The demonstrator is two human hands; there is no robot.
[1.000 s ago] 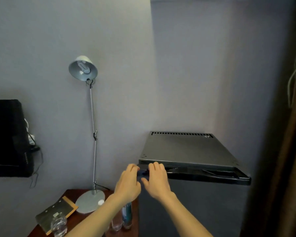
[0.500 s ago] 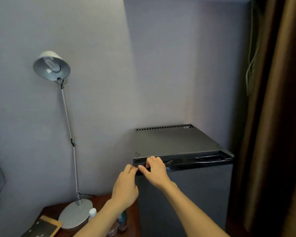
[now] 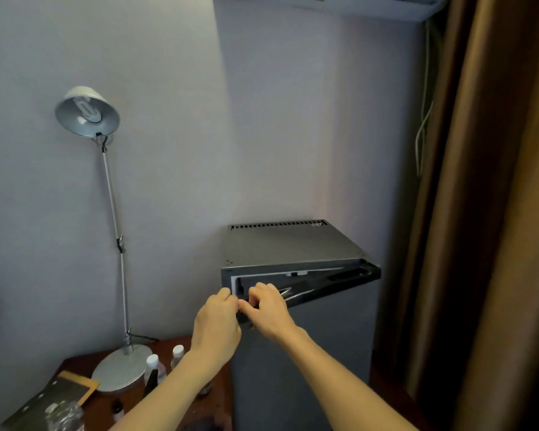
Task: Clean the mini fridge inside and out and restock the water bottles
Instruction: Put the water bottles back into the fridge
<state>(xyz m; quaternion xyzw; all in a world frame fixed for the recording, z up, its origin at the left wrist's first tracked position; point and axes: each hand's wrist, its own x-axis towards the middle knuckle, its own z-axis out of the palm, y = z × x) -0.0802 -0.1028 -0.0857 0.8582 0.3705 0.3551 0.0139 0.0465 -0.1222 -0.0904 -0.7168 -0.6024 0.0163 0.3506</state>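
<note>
A grey mini fridge [image 3: 293,247] stands in the corner of the room. Its door [image 3: 318,353] is ajar at the left, and a wedge of the white inner frame shows under the top. My right hand [image 3: 269,311] grips the door's black top edge near its left corner, fingers curled over it. My left hand [image 3: 217,328] is beside it, fingertips curled at the same corner; what they hold is hidden. Two water bottles with white caps [image 3: 165,363] stand on the wooden side table [image 3: 168,396] left of the fridge.
A silver desk lamp [image 3: 87,115] rises from a round base on the table. A dark card and a clear glass lie at the table's front left. A brown curtain [image 3: 495,213] hangs close on the fridge's right. An air conditioner sits high on the wall.
The fridge door has swung out from shut to ajar, its left edge coming toward me with both hands on it. The view has panned right and drawn back.
</note>
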